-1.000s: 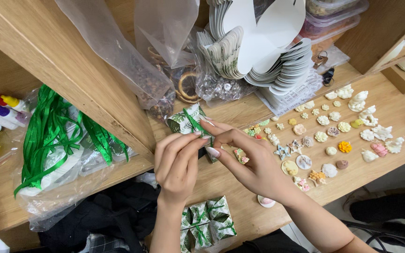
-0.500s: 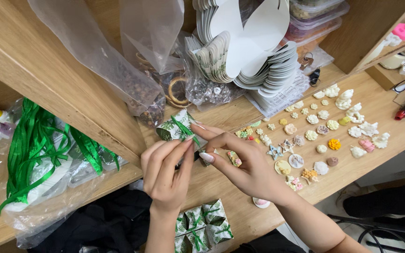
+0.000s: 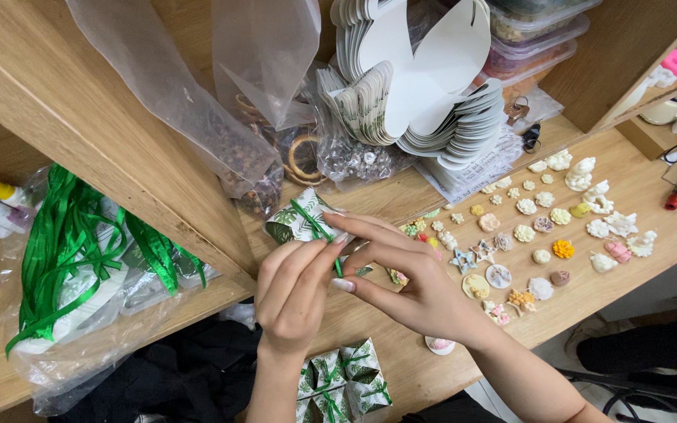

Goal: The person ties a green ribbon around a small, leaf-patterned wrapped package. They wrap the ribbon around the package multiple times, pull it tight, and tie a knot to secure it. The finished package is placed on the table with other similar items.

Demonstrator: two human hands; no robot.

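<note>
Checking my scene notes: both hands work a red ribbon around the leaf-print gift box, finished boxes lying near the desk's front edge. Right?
Not quite: the ribbon is green, not red, as the head view shows. Otherwise correct: the left hand and right hand work it around the leaf-print gift box, and finished boxes lie near the desk's front edge.

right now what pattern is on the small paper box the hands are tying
Green leaves on white, on the small paper box, tied with green ribbon; head view.

Small leaf-print gift box [image 3: 301, 221], green ribbon [image 3: 316, 227] crossing it, tilted above the desk.
</note>
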